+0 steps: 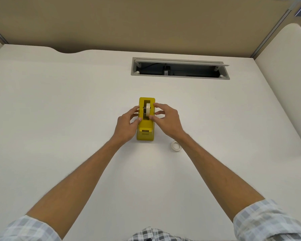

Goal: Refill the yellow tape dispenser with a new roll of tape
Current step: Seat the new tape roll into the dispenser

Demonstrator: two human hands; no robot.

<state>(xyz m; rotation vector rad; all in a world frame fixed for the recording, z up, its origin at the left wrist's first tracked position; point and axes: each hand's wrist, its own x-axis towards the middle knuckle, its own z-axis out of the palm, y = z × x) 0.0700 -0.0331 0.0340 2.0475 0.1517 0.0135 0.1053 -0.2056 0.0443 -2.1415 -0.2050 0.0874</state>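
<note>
The boxy yellow plastic tape dispenser [145,119] stands mid-tabletop [59,110], its long axis pointing away from the person. A white tape roll [147,109] sits on edge in its well, just left of the right hand [165,119], whose fingers pinch it. The dispenser's left wall is gripped by the left hand [127,123]. A second white ring-shaped roll [175,146] lies flat beside the right wrist.

Yellow tape dispenser [145,126] upright mid-desk, white roll [147,110] seated in its well.
</note>
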